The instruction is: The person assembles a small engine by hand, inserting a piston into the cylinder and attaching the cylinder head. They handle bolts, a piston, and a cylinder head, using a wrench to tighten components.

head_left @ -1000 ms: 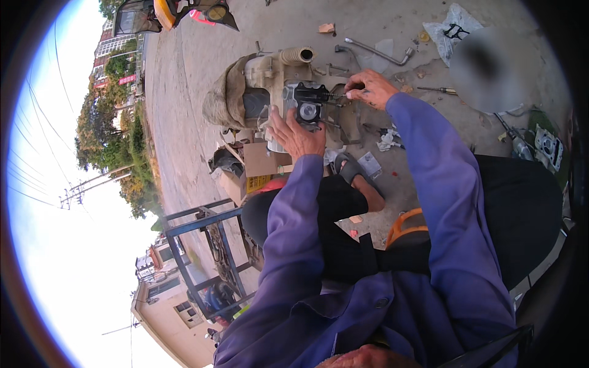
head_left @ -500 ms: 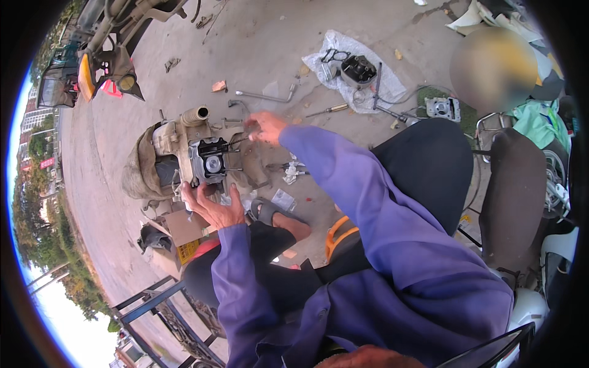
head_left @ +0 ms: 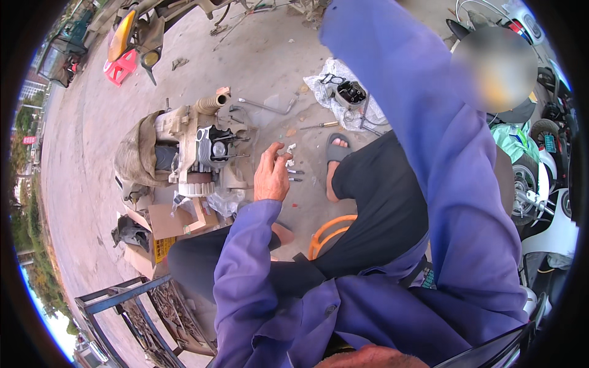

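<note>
My left hand (head_left: 272, 175) hovers over the ground to the right of a dusty engine (head_left: 178, 132). Its fingers are partly stretched and apart, with nothing in them. Beside it, a silver cylinder block (head_left: 205, 147) sits on the engine, its studs sticking out toward the hand. A round metal piston crown (head_left: 219, 149) shows inside the block. My right arm (head_left: 423, 67), in a purple sleeve, reaches up past the top edge; the right hand is out of view.
A metal wrench (head_left: 264, 106) and a screwdriver (head_left: 320, 125) lie beyond my left hand. A black engine part (head_left: 351, 93) rests on plastic wrap (head_left: 319, 92). Cardboard boxes (head_left: 169, 221) and a blue metal frame (head_left: 104, 300) are at left; scooters (head_left: 549, 214) stand at right.
My left hand has come off the cylinder block and moved right. My right hand has left the studs and swung up and away, out of the picture. The view has shifted too.
</note>
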A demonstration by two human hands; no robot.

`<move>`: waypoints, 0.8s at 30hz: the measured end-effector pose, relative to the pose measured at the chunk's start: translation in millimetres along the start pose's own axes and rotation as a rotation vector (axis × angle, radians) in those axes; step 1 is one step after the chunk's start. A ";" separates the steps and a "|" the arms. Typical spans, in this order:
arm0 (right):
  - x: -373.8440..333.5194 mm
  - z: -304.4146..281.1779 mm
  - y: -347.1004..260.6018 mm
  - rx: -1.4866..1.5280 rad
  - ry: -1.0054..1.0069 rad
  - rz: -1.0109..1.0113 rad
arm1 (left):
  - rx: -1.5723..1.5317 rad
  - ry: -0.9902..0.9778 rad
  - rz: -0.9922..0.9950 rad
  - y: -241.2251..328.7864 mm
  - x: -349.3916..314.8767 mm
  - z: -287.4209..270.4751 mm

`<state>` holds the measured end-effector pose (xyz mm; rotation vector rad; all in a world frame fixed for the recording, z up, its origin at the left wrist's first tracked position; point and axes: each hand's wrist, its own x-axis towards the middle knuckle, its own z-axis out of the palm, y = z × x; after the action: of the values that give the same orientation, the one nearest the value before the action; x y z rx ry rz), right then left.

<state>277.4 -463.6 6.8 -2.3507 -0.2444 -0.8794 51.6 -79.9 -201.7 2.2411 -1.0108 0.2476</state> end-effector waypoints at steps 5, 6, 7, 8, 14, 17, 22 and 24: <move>-75.4 31.7 81.7 0.387 0.034 0.252 | -0.046 0.014 -0.213 -22.2 -5.3 21.0; -101.0 28.9 94.0 0.298 0.005 0.301 | -0.097 0.003 -0.277 -25.4 -6.1 27.9; -123.4 31.4 110.0 0.195 0.000 0.322 | -0.138 -0.007 -0.345 -30.7 -8.2 36.2; -149.5 32.7 127.1 0.089 -0.006 0.348 | -0.183 -0.023 -0.413 -34.2 -10.3 44.0; -322.3 69.6 219.2 -0.052 -0.102 0.791 | -0.203 -0.042 -0.560 -50.2 -19.9 89.9; -356.5 87.2 214.7 -0.142 -0.214 0.877 | -0.261 -0.075 -0.685 -55.2 -29.0 110.1; -387.0 95.7 201.0 -0.283 -0.315 0.848 | -0.373 -0.122 -0.734 -51.7 -30.0 149.5; -380.1 114.8 198.6 -0.275 -0.353 0.771 | -0.368 -0.122 -0.763 -52.8 -22.2 155.0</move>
<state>121.6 -537.9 -402.3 -2.5196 0.6480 -0.1258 60.3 -139.8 -355.5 2.1347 -0.1748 -0.3814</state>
